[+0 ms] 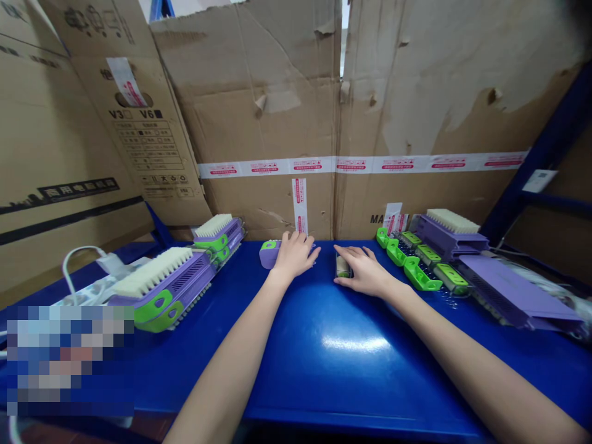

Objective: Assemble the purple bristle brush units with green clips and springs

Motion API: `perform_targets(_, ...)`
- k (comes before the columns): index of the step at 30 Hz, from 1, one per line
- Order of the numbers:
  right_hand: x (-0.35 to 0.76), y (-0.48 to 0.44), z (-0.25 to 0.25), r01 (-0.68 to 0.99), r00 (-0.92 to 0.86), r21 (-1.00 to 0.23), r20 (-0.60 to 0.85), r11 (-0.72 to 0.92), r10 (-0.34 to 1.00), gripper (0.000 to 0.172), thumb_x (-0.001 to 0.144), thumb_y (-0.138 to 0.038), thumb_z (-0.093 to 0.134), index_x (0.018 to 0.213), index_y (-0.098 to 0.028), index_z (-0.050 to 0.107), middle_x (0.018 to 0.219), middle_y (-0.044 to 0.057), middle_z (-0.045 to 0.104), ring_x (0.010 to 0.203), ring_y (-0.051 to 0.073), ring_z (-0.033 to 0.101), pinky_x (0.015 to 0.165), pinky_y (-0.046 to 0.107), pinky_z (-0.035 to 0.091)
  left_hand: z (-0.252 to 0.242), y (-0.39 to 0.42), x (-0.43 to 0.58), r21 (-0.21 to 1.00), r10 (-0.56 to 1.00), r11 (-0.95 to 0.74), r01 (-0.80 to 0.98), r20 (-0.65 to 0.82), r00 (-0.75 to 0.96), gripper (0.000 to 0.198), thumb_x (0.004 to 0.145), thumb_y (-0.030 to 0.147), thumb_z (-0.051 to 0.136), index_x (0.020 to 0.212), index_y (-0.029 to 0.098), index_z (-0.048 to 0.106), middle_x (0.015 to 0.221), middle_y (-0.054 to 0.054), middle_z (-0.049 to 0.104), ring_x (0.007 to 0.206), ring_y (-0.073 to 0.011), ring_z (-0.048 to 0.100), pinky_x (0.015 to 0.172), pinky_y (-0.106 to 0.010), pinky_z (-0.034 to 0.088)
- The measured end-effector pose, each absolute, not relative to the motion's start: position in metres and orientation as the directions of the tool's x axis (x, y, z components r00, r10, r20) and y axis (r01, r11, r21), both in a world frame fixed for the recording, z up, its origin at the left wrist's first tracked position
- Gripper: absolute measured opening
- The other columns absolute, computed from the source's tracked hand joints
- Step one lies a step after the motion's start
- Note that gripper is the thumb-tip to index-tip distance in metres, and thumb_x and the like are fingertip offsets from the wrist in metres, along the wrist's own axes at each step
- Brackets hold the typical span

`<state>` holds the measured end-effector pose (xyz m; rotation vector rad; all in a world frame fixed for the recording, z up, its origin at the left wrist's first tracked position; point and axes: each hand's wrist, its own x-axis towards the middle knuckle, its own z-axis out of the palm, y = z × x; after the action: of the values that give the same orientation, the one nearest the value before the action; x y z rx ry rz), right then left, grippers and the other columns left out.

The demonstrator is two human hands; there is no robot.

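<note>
My left hand (295, 254) lies over a purple casing (268, 256) with a green end, its fingers bent over the far side and the thumb to the right. Most of that casing is hidden under the palm. To the right, my right hand (363, 270) has its thumb and fingers around a small block (343, 266) with a beige face and a dark, greenish edge. Both things rest on the blue tabletop (319, 351). A gap of bare blue surface separates the two hands.
Purple brushes (173, 283) with cream bristles and green ends stand at left, near a white plug and cable (111, 262). At right are green handle-like pieces (419, 274), small green-topped blocks (452, 277) and purple casings (513, 287). Cardboard (272, 123) walls the back.
</note>
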<state>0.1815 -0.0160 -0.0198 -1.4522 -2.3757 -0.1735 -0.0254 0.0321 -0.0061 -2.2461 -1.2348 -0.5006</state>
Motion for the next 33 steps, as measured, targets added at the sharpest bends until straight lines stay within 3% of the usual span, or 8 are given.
perform_targets(5,0.171,-0.023,-0.016,0.932,-0.301,-0.067,0.405,0.356,0.864,0.063,0.087,-0.052,0.048,0.138,-0.015,0.043,0.133,0.016,0.052,0.119,0.033,0.047,0.093,0.051,0.040,-0.004,0.031,-0.026,-0.252,0.671,-0.454,0.854,0.534,0.515,0.038,0.094,0.041,0.035,0.107,0.015,0.059,0.103,-0.015,0.064,0.099,-0.0290,0.053,0.088,-0.045,0.033)
perform_targets(8,0.161,-0.027,-0.017,0.947,-0.264,-0.066,0.393,0.314,0.881,0.047,0.090,-0.043,0.043,0.127,-0.015,0.054,0.126,0.015,0.057,0.115,0.033,0.049,0.091,0.049,0.041,-0.003,0.030,-0.026,-0.258,0.672,-0.452,0.854,0.531,0.516,0.038,0.094,0.041,0.034,0.107,0.015,0.059,0.103,-0.014,0.064,0.100,-0.0294,0.053,0.088,-0.046,0.032)
perform_targets(12,0.148,-0.036,-0.016,0.917,-0.342,-0.070,0.373,0.394,0.862,0.037,0.088,-0.029,0.044,0.119,-0.017,0.060,0.128,0.013,0.057,0.116,0.029,0.049,0.096,0.046,0.038,-0.003,0.030,-0.026,-0.248,0.674,-0.454,0.856,0.532,0.512,0.038,0.094,0.042,0.035,0.106,0.016,0.060,0.103,-0.015,0.064,0.100,-0.0294,0.053,0.088,-0.045,0.032)
perform_targets(20,0.131,-0.109,-0.014,0.788,-0.572,-0.010,0.358,0.616,0.738,0.032,0.088,-0.020,0.043,0.113,-0.016,0.063,0.131,0.014,0.054,0.116,0.030,0.050,0.093,0.048,0.044,-0.004,0.031,-0.025,-0.245,0.681,-0.446,0.861,0.532,0.503,0.037,0.094,0.041,0.035,0.107,0.016,0.059,0.102,-0.014,0.064,0.100,-0.0288,0.053,0.088,-0.044,0.032)
perform_targets(24,0.146,-0.151,-0.026,0.786,-0.543,-0.042,0.429,0.617,0.722,0.039,0.085,-0.011,0.038,0.118,-0.015,0.060,0.133,0.015,0.053,0.111,0.028,0.056,0.084,0.040,0.053,-0.004,0.032,-0.026,-0.262,0.677,-0.448,0.855,0.526,0.515,0.037,0.094,0.041,0.035,0.105,0.016,0.059,0.101,-0.014,0.063,0.099,-0.0287,0.053,0.086,-0.044,0.033)
perform_targets(28,0.172,-0.168,-0.035,0.822,-0.452,-0.104,0.479,0.560,0.753,0.036,0.089,-0.018,0.038,0.117,-0.025,0.059,0.130,0.009,0.057,0.100,0.026,0.063,0.076,0.042,0.056,-0.003,0.032,-0.026,-0.274,0.679,-0.435,0.858,0.526,0.512,0.036,0.094,0.041,0.036,0.104,0.016,0.060,0.100,-0.013,0.064,0.097,-0.0286,0.053,0.085,-0.043,0.033)
perform_targets(33,0.208,-0.181,-0.049,0.884,-0.307,-0.115,0.589,0.453,0.748,0.035,0.089,-0.033,0.048,0.122,-0.034,0.056,0.130,0.006,0.056,0.108,0.029,0.059,0.081,0.048,0.054,-0.004,0.033,-0.026,-0.268,0.679,-0.441,0.856,0.524,0.514,0.035,0.094,0.040,0.036,0.103,0.016,0.060,0.099,-0.013,0.063,0.097,-0.0290,0.053,0.084,-0.043,0.033)
